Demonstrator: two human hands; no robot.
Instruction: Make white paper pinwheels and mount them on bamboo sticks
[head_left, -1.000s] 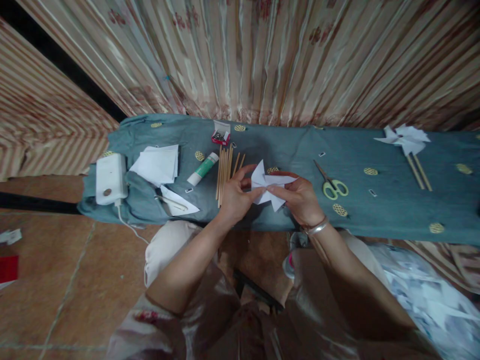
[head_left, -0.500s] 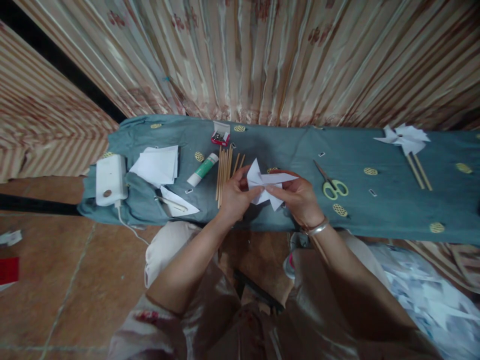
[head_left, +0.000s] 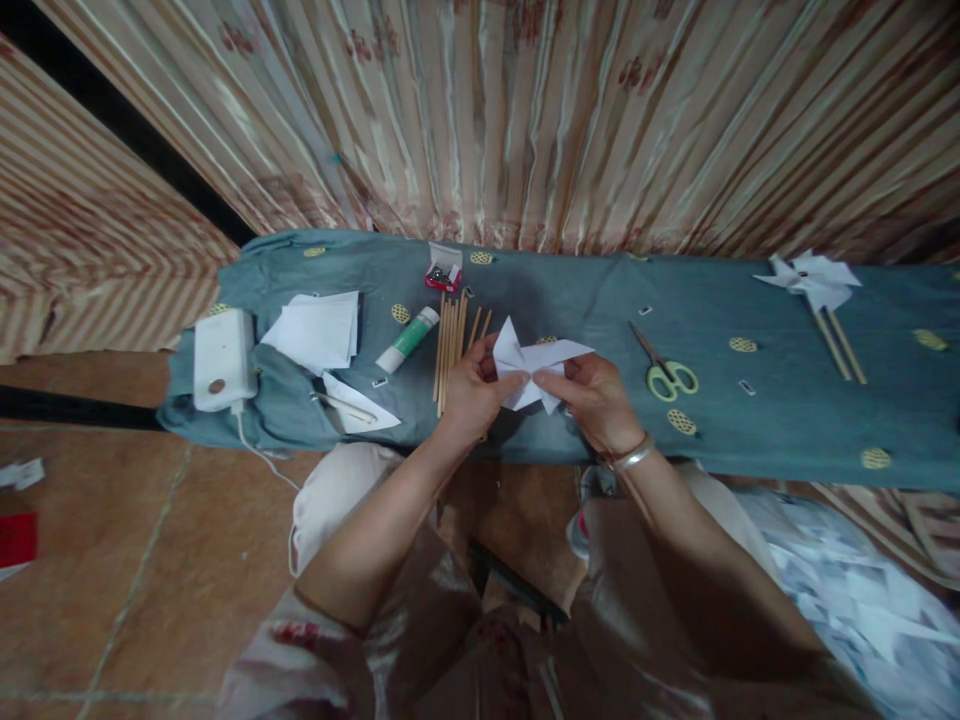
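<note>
A white paper pinwheel [head_left: 529,358] with folded points is held between both hands above the front of the cloth-covered table. My left hand [head_left: 474,392] grips its left side, thumb pressed near the centre. My right hand [head_left: 600,395] pinches the right side, its thumb meeting the left thumb at the middle. Fingers behind the paper are partly hidden. Wooden sticks [head_left: 450,345] lie just beyond my left hand. Scissors [head_left: 667,372] with pale green handles rest to the right of my right hand.
A glue stick [head_left: 407,340], a small red box of pins [head_left: 442,272], stacked paper [head_left: 319,330] and a white device [head_left: 223,358] with a cable occupy the left. Pinwheels on sticks [head_left: 821,285] lie far right. A plastic bag of paper scraps [head_left: 862,590] stands below the right side.
The pinwheel's right-hand points have shifted slightly, and my right hand has moved a little to the left. Both hands keep hold of the paper.
</note>
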